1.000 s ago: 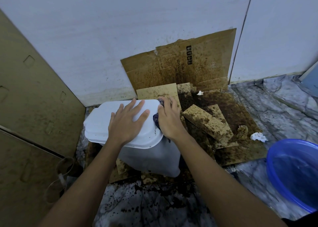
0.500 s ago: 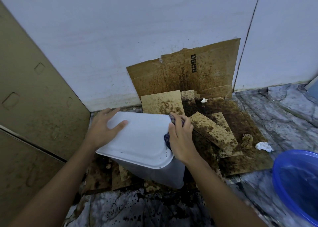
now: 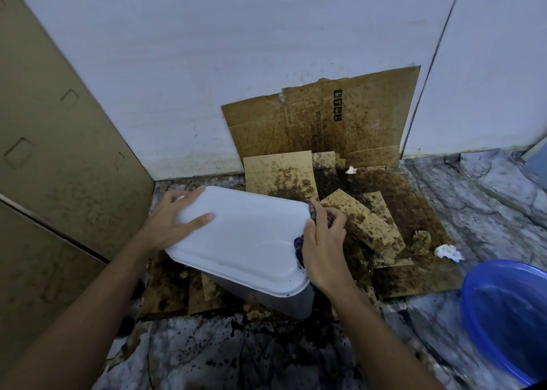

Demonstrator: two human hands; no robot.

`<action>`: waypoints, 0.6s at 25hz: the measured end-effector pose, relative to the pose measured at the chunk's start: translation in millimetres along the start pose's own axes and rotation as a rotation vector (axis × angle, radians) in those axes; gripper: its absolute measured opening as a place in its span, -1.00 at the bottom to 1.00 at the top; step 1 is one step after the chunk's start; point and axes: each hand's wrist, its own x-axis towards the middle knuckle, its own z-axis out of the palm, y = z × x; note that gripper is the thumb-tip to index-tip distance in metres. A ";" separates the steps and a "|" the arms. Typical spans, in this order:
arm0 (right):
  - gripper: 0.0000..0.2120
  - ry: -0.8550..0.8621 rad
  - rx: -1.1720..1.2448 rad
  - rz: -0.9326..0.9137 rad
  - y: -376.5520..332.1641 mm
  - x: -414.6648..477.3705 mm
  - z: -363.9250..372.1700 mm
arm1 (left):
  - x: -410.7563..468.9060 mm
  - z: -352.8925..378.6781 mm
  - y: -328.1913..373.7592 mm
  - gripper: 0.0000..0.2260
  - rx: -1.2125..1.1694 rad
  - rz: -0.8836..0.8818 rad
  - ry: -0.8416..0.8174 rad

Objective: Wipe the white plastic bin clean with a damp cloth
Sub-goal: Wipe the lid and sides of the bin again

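Note:
The white plastic bin (image 3: 245, 236) stands tilted on stained cardboard in the corner of the floor, its flat lid facing me. My left hand (image 3: 171, 221) grips the lid's far left corner, thumb on top and fingers curled over the edge. Against the bin's right edge, my right hand (image 3: 324, 244) presses a dark blue cloth (image 3: 299, 249). Most of the cloth is hidden under the hand and behind the lid's rim.
Wet, brown-stained cardboard pieces (image 3: 364, 227) cover the floor to the right of the bin, and one sheet (image 3: 319, 123) leans on the white wall. A blue basin (image 3: 509, 312) sits at the right edge. Crumpled tissue (image 3: 447, 252) lies nearby. A brown panel (image 3: 59, 153) borders the left.
My left hand slid from the top of the lid to its far left corner. The bin tipped and turned, and my right hand with the cloth moved down along the right edge.

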 end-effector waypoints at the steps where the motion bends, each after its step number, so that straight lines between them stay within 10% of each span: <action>1: -0.56 0.004 0.006 -0.006 0.7 -1.3 1.2 | 0.1 -1.7 -0.3 -0.18 -0.001 0.007 -0.018; 15: -0.59 -0.146 0.111 -0.068 2.9 43.8 -28.1 | -49.2 15.1 4.6 0.04 -0.157 -0.055 0.117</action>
